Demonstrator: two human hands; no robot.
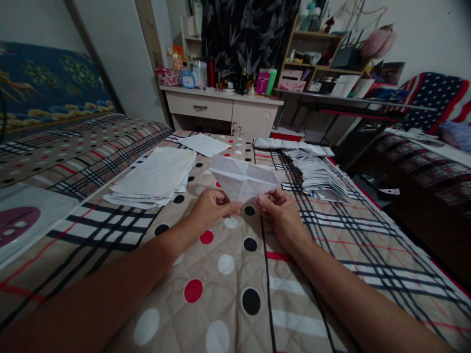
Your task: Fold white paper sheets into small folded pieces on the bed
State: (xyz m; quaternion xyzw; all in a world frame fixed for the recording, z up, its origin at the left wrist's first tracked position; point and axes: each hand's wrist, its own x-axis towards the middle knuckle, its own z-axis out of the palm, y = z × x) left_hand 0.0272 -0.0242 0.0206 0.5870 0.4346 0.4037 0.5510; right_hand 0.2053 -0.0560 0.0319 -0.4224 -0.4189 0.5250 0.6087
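Observation:
A creased sheet of white paper (245, 175) is held up between my two hands, just above the patterned quilt (235, 274). Fold lines cross near its middle, and its lower part narrows toward my fingers. My left hand (215, 206) pinches its lower left edge between thumb and fingers. On the other side, my right hand (279, 211) grips the lower right edge. To the left lies a stack of white paper sheets (154, 174). A row of folded papers (316, 174) leans in a fanned line to the right.
Another white sheet (205, 145) lies beyond the stack. More folded papers (279, 143) run along the far right of the quilt. A white dresser (200, 107) with bottles and boxes stands behind, beside a wooden shelf (312, 66). A white lidded box (33, 215) sits at the left.

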